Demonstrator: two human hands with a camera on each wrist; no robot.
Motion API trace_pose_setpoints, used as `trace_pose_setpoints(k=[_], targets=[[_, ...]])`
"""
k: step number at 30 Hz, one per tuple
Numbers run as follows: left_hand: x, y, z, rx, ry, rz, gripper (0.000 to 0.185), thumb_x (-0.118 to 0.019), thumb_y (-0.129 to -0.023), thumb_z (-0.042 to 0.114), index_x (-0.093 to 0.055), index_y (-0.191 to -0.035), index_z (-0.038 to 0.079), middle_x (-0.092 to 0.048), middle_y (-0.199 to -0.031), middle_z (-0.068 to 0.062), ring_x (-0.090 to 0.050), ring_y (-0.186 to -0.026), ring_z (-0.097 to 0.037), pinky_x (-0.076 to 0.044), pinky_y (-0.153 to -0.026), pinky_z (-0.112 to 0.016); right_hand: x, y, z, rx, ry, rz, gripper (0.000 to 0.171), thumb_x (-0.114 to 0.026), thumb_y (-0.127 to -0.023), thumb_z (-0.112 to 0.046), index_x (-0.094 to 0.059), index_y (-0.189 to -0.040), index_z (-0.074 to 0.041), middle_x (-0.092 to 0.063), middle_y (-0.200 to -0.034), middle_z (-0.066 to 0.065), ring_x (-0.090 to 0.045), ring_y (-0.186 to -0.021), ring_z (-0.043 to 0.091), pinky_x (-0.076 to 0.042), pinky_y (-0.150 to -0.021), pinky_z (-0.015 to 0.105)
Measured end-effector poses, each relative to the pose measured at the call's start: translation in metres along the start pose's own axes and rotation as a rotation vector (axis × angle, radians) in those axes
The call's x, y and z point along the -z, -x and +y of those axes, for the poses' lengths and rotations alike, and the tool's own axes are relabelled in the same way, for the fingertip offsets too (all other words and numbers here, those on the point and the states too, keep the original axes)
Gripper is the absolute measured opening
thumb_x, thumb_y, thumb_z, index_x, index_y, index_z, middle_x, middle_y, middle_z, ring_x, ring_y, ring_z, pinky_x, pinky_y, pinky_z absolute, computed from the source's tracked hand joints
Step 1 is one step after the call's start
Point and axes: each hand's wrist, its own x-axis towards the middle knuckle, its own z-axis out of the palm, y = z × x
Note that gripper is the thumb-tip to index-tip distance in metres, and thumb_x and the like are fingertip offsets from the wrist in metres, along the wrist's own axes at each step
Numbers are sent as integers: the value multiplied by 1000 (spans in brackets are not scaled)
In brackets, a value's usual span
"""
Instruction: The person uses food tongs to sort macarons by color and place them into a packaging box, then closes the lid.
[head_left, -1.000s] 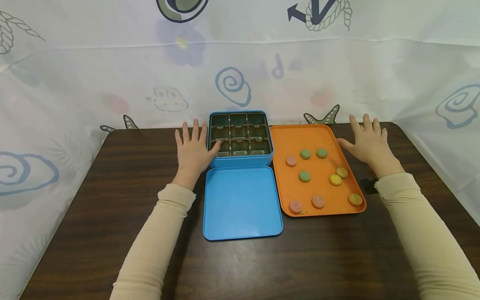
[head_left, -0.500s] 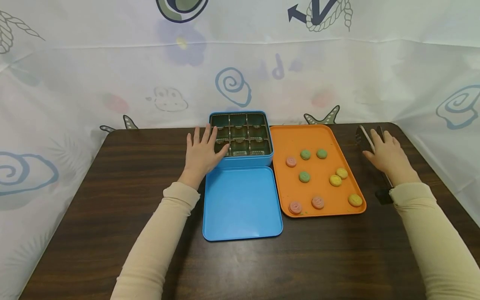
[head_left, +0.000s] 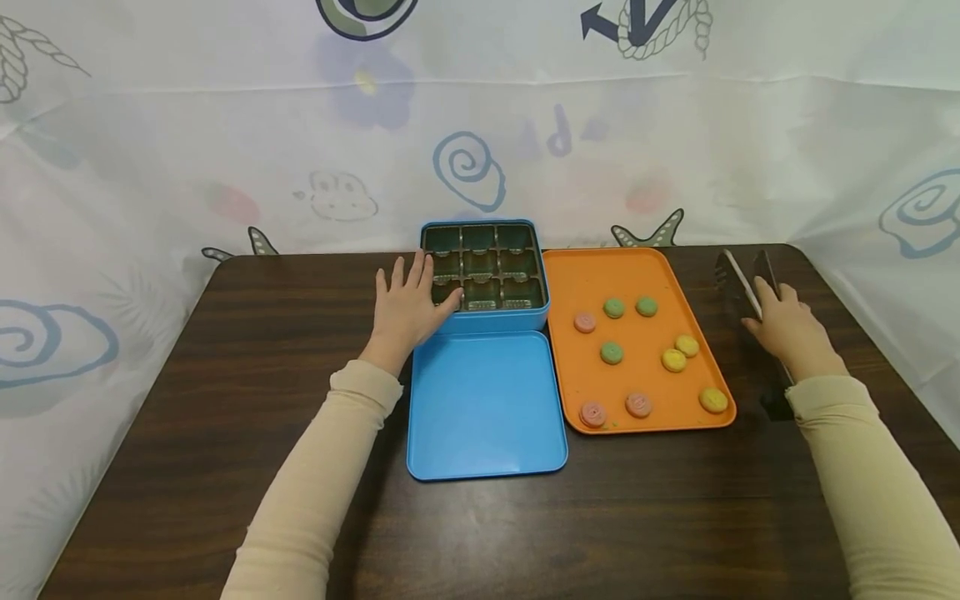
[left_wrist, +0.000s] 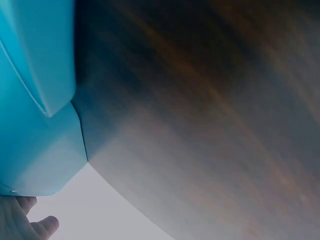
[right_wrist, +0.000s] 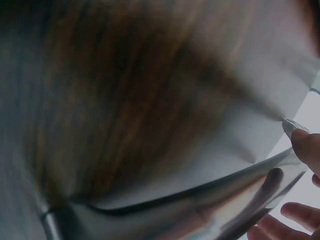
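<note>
1. The blue tin (head_left: 486,319) stands open at the table's far middle, its dark insert split into nine cells, its left edge under the left hand.
2. The metal tongs (head_left: 738,283) lie right of the orange tray, gripped by the right hand.

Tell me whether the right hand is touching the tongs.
Touching. The head view shows the right hand lying on the tongs, and the right wrist view shows fingertips on the metal.
</note>
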Motion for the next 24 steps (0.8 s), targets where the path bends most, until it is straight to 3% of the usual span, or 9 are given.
trace_pose_setpoints(k=[10, 17, 24], targets=[[0, -1, -1, 5, -11, -7, 84, -24, -95, 66, -3, -155, 11, -1, -163, -7, -6, -150, -35, -3, -119, -58, -3, -1, 1, -40, -1, -12, 73, -49, -94, -10, -3, -148, 8, -16, -132, 53, -41, -102, 68, -40, -80, 70], [1, 0, 1, 13, 2, -9, 86, -25, -94, 67, -4, -155, 11, -1, -163, -6, -7, -150, -34, -2, -120, -55, -3, 0, 5, -55, -19, -19, 73, -49, -94, -11, -3, -146, 13, -27, -122, 55, -42, -100, 68, -39, -82, 70], [1, 1, 2, 26, -3, -8, 87, -24, -94, 68, -3, -155, 10, 0, -163, -7, -8, -150, -34, -3, -120, -56, -5, -1, 9, -59, -69, 24, 73, -50, -91, -8, -6, -144, 17, -27, -121, 55, -40, -100, 68, -37, -83, 70]])
